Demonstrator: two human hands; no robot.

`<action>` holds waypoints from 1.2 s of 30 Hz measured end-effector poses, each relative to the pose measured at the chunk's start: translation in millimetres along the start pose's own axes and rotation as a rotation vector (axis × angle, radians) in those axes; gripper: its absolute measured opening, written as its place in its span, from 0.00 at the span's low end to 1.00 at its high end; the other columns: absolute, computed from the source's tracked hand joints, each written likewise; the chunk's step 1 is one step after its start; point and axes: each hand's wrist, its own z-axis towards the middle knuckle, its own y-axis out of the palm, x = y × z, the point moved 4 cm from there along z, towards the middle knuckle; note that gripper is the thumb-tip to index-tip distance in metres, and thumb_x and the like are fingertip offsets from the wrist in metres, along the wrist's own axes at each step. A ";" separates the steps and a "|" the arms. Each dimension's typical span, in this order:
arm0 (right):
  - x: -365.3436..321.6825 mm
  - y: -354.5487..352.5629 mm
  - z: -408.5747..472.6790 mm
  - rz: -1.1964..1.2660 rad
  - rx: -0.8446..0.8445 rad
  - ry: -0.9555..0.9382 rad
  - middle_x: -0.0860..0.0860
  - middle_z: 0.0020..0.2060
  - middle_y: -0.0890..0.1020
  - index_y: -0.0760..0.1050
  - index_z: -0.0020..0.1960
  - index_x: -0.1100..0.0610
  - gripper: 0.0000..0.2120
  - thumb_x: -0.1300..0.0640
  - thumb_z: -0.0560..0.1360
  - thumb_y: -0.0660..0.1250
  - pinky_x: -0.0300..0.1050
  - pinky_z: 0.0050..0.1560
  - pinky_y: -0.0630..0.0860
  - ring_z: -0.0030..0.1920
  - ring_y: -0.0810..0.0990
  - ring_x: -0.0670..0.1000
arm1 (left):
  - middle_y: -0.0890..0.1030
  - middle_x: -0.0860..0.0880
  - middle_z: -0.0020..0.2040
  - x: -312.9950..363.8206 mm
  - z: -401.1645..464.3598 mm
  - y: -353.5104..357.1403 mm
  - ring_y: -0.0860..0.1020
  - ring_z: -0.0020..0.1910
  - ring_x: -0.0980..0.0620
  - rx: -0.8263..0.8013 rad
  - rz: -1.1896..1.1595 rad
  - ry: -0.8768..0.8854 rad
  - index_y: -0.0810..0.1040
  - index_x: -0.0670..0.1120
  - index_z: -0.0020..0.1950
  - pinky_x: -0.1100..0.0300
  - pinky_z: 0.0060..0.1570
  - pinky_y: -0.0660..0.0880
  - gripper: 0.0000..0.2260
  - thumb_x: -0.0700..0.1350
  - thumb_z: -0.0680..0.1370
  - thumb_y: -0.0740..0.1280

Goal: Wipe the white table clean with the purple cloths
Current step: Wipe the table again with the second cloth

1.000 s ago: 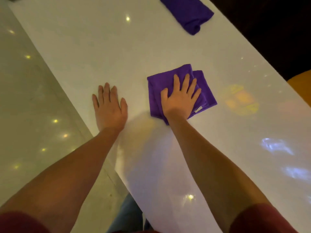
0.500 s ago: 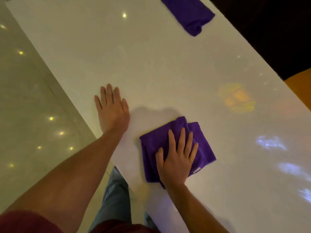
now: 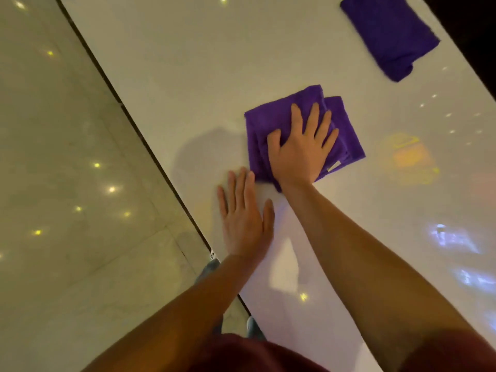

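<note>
A folded purple cloth [image 3: 271, 122] lies flat on the glossy white table [image 3: 188, 76]. My right hand [image 3: 300, 149] presses down on it, palm flat and fingers spread, covering its middle. My left hand [image 3: 243, 218] rests flat on the bare table near the left edge, fingers together, just below the cloth's near corner and holding nothing. A second folded purple cloth [image 3: 389, 33] lies untouched at the far right of the table.
The table's dark left edge [image 3: 134, 124] runs diagonally, with shiny tiled floor [image 3: 67, 183] beyond it. Coloured light reflections [image 3: 408, 157] show on the table to the right. The dark far right edge of the table sits past the second cloth.
My right hand has pushed the cloth away from me, up the table, after pulling it near half a second ago. The left hand stays flat near the table edge.
</note>
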 end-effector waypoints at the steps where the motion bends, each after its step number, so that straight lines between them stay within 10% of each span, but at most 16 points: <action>1: -9.4 2.4 17.8 0.004 -0.002 0.020 0.56 0.83 0.61 0.65 0.81 0.49 0.32 0.40 0.80 0.54 0.67 0.82 0.47 0.84 0.54 0.63 | 0.62 0.43 0.82 -1.8 0.8 -4.4 0.53 0.83 0.44 -0.010 -0.064 -0.004 0.60 0.41 0.81 0.41 0.81 0.52 0.28 0.53 0.84 0.54; 10: -27.4 -1.1 22.0 -0.015 -0.031 0.002 0.56 0.84 0.59 0.63 0.83 0.49 0.31 0.40 0.82 0.55 0.67 0.82 0.48 0.85 0.52 0.62 | 0.60 0.38 0.81 -77.2 164.5 -64.6 0.57 0.81 0.37 0.018 -0.092 -0.032 0.64 0.41 0.79 0.41 0.79 0.57 0.27 0.42 0.80 0.63; 18: -22.4 7.2 -128.5 -0.034 -0.110 -0.059 0.52 0.85 0.56 0.60 0.83 0.45 0.30 0.38 0.83 0.55 0.68 0.82 0.48 0.86 0.47 0.59 | 0.59 0.39 0.82 -89.0 203.7 -51.0 0.53 0.82 0.38 0.000 0.236 -0.046 0.62 0.40 0.80 0.42 0.81 0.49 0.31 0.59 0.85 0.47; 36: -57.0 12.6 38.9 -0.003 -0.040 0.009 0.54 0.83 0.64 0.66 0.82 0.46 0.27 0.41 0.85 0.51 0.64 0.83 0.50 0.84 0.57 0.61 | 0.60 0.40 0.82 -86.8 202.1 -49.0 0.55 0.82 0.38 0.052 0.268 -0.010 0.64 0.42 0.79 0.43 0.81 0.50 0.26 0.51 0.82 0.54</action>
